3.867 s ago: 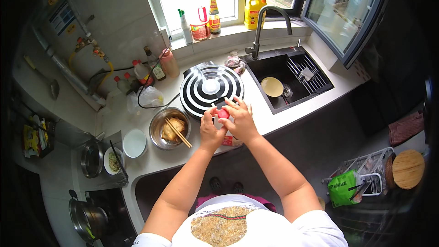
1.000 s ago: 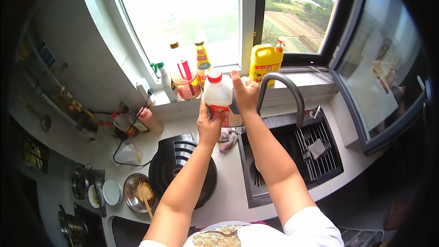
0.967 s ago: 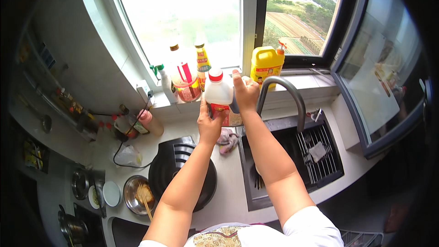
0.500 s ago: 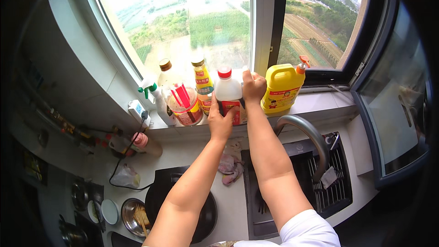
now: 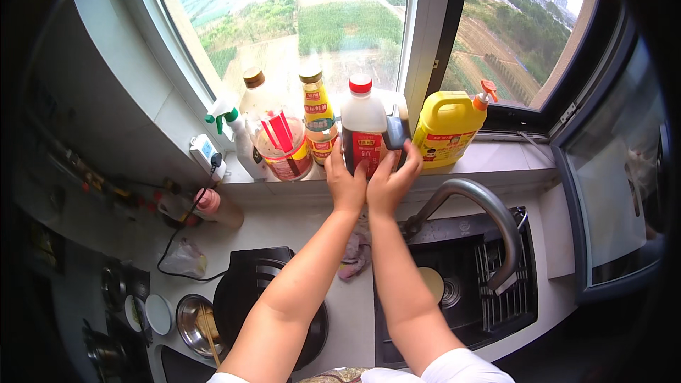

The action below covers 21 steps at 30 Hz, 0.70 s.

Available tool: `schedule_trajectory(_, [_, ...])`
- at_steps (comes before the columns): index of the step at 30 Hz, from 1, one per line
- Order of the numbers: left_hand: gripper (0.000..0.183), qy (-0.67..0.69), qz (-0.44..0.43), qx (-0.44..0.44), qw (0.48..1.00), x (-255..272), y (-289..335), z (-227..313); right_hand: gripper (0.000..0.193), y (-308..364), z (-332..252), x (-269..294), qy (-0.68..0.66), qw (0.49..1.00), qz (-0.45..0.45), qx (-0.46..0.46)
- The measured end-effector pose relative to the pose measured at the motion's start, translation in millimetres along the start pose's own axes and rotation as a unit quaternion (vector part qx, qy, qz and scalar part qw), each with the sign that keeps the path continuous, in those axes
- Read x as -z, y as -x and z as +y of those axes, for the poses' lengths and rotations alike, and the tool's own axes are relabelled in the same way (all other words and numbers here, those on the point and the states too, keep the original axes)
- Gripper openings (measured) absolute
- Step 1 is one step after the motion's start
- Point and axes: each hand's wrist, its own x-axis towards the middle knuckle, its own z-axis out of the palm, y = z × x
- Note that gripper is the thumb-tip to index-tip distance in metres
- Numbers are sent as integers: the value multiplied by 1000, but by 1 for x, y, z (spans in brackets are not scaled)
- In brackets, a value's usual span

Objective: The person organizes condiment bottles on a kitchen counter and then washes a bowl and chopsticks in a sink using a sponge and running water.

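Note:
A red-capped plastic bottle of dark liquid (image 5: 364,120) with a red label stands upright on the windowsill. My left hand (image 5: 346,186) grips its lower left side, the thumb over the label. On its lower right side is my right hand (image 5: 390,183), fingers curved round it and thumb in front. A second bottle with dark contents (image 5: 398,131) shows partly behind, to the right. Close on the left stands a yellow-labelled glass bottle (image 5: 318,117). Right of my hands is a yellow jug (image 5: 448,128) with an orange pump.
Left along the sill are a large brown-capped jar (image 5: 280,138) and a spray bottle (image 5: 243,143). Below lie a black sink (image 5: 496,323) with a curved faucet (image 5: 489,206), a black pan (image 5: 237,305), a pink cloth (image 5: 353,259) and a metal bowl with chopsticks (image 5: 186,315). An open window sash (image 5: 610,170) juts in at right.
My right hand has come down from beside the bottle's upper part to its lower right side. The second dark bottle behind now shows more. The whole view has shifted slightly.

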Motion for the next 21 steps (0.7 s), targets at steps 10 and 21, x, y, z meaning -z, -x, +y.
schedule_trajectory(10, [51,33,20,52,998,-13,-1,-19,67,46,48,-26,-39,972,-38,-228])
schedule_trajectory(21, [26,148,-56,106,982,87,63,6,21,155,23,89,-162,853,-339,-361])
